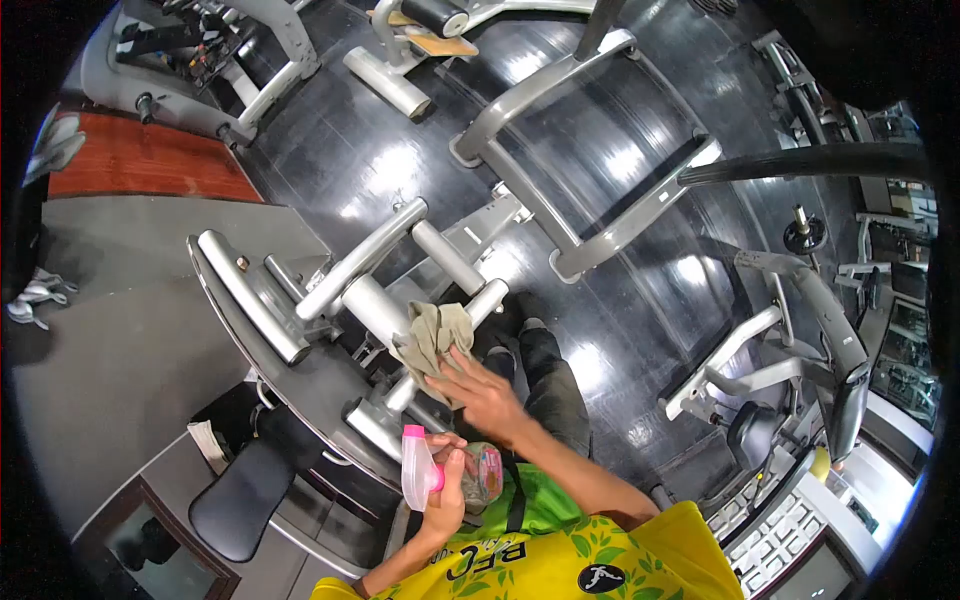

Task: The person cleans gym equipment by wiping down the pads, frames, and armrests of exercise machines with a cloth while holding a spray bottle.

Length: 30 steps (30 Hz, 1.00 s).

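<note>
My left hand [447, 497] is wrapped round a spray bottle [485, 475] with a clear, pink-tipped spray head, close to my body. Part of the bottle is hidden behind the fingers. With my right hand [485, 395] I hold a crumpled beige cloth [435, 335] against the grey metal frame [380, 310] of a gym machine. The fingers lie over the cloth's lower edge, and the cloth covers part of a thick silver tube.
A black padded seat [240, 500] is at the lower left. A tubular frame [590, 240] stands ahead on the dark shiny floor [610, 350]. Another machine [790, 350] is on the right, and a grey wall panel [150, 300] with a reddish wood strip is on the left.
</note>
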{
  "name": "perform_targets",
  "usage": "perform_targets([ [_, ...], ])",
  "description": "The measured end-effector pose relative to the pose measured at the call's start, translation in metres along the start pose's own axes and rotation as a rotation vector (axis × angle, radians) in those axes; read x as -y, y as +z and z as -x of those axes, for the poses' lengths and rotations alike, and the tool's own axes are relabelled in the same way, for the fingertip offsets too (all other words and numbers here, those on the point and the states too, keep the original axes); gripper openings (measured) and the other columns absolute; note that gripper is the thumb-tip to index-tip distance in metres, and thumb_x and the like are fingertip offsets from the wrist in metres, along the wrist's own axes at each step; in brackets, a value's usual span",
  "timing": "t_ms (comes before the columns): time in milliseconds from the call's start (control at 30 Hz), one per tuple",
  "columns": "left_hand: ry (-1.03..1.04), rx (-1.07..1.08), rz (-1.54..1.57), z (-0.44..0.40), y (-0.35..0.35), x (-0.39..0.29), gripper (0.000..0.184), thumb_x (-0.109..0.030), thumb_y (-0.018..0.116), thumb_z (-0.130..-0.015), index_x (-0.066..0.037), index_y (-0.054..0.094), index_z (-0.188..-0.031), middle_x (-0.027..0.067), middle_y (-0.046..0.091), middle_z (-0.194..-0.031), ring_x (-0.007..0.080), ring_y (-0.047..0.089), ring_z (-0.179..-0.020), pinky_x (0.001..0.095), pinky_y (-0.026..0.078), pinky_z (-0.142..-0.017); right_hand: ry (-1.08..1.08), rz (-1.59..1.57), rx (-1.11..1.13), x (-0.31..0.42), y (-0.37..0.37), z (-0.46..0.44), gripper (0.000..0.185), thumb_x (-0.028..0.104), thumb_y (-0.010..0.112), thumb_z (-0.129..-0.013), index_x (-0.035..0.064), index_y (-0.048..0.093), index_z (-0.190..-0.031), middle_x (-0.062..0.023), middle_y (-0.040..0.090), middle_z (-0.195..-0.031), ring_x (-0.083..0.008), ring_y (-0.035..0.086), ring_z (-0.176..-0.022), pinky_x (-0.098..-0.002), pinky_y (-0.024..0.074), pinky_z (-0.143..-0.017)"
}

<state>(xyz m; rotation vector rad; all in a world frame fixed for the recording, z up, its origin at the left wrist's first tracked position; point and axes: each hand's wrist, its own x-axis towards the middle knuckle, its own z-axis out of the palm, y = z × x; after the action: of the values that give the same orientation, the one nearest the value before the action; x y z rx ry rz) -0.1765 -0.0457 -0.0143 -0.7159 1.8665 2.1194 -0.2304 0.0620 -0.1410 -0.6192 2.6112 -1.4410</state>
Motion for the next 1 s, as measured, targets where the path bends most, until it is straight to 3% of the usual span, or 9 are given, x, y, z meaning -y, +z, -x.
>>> perform_targets([
  [167,0.012,0.029,-0.02,0.001,-0.003,0.006,0.024,-0.001,0.046,-0.091,-0.004,0.037,-0.114,0.0138,0.052,-0.099,0.0152,0.053,-0.066,0.0293,0.046,-0.063,0.005,0.337,-0.019,-0.072,-0.048,-0.015,0.053,-0.005,0.059,-0.065,0.0135,0.06,-0.114,-0.0077,0.056,-0.124,-0.029,0.044,-0.125,-0.0389,0.0382,-0.105],
  [333,-0.022,0.013,0.001,0.002,0.002,0.006,0.025,-0.001,0.046,-0.091,-0.005,0.037,-0.114,0.0133,0.052,-0.099,0.0156,0.053,-0.066,0.0298,0.045,-0.063,0.32,0.114,-0.215,-0.028,-0.011,-0.018,0.051,-0.015,0.047,-0.067,0.0076,0.061,-0.109,-0.0129,0.058,-0.119,-0.0327,0.042,-0.126,-0.0416,0.0358,-0.106],
  [367,-0.022,0.014,-0.02,0.002,0.001,0.007,0.024,-0.002,0.046,-0.092,-0.005,0.037,-0.114,0.013,0.052,-0.099,0.0157,0.053,-0.066,0.03,0.045,-0.062,0.117,-0.015,-0.21,-0.022,0.0,-0.012,0.042,-0.009,0.051,-0.07,0.0071,0.062,-0.108,-0.0137,0.057,-0.121,-0.0327,0.043,-0.125,-0.041,0.0365,-0.105],
  [433,-0.025,0.023,-0.048,0.002,0.001,0.008,0.023,-0.003,0.045,-0.092,-0.006,0.037,-0.114,0.0128,0.052,-0.098,0.0158,0.053,-0.066,0.0302,0.045,-0.062,0.125,-0.219,-0.096,0.015,0.0,-0.002,0.051,-0.01,0.05,-0.063,0.0096,0.064,-0.107,-0.0164,0.059,-0.116,-0.0303,0.045,-0.125,-0.0407,0.036,-0.106],
  [533,-0.006,0.031,-0.059,0.001,0.001,0.006,0.022,-0.004,0.045,-0.093,-0.006,0.037,-0.113,0.0123,0.051,-0.099,0.0161,0.053,-0.066,0.0303,0.045,-0.063,-0.062,0.044,-0.08,-0.056,-0.004,0.008,0.04,0.001,0.06,-0.063,0.0106,0.064,-0.102,-0.013,0.059,-0.117,-0.029,0.045,-0.125,-0.0393,0.0418,-0.102],
  [733,-0.003,0.017,-0.075,0.001,0.003,0.001,0.022,-0.003,0.046,-0.092,-0.004,0.037,-0.112,0.0132,0.051,-0.099,0.0166,0.053,-0.068,0.0305,0.046,-0.063,0.2,0.236,-0.207,-0.06,-0.033,-0.026,0.05,-0.011,0.05,-0.065,0.0089,0.062,-0.109,-0.0094,0.056,-0.123,-0.0305,0.042,-0.126,-0.041,0.0389,-0.104],
  [800,0.051,-0.039,-0.045,-0.001,0.008,0.001,0.02,-0.004,0.05,-0.09,-0.007,0.044,-0.109,0.0116,0.05,-0.095,0.0177,0.051,-0.065,0.0303,0.045,-0.054,0.159,0.037,-0.21,-0.036,-0.009,-0.02,0.052,-0.013,0.048,-0.064,0.0094,0.064,-0.108,-0.0112,0.058,-0.12,-0.03,0.044,-0.125,-0.0397,0.0387,-0.104],
  [967,0.043,-0.044,-0.06,-0.002,0.006,0.003,0.02,-0.005,0.051,-0.089,-0.007,0.043,-0.108,0.0118,0.05,-0.095,0.018,0.051,-0.065,0.0306,0.045,-0.054,0.072,-0.212,-0.137,-0.004,-0.013,-0.009,0.051,-0.015,0.044,-0.065,0.0076,0.065,-0.106,-0.0144,0.06,-0.115,-0.0258,0.055,-0.113,-0.034,0.0455,-0.096],
  [1000,0.043,-0.032,-0.049,-0.002,0.006,0.002,0.02,-0.005,0.052,-0.089,-0.007,0.043,-0.108,0.0117,0.05,-0.095,0.0182,0.051,-0.066,0.0306,0.046,-0.053,0.273,-0.394,-0.092,-0.01,-0.025,-0.01,0.052,-0.016,0.041,-0.066,0.0061,0.063,-0.107,-0.013,0.062,-0.111,-0.0222,0.058,-0.107,-0.0322,0.0473,-0.091],
])
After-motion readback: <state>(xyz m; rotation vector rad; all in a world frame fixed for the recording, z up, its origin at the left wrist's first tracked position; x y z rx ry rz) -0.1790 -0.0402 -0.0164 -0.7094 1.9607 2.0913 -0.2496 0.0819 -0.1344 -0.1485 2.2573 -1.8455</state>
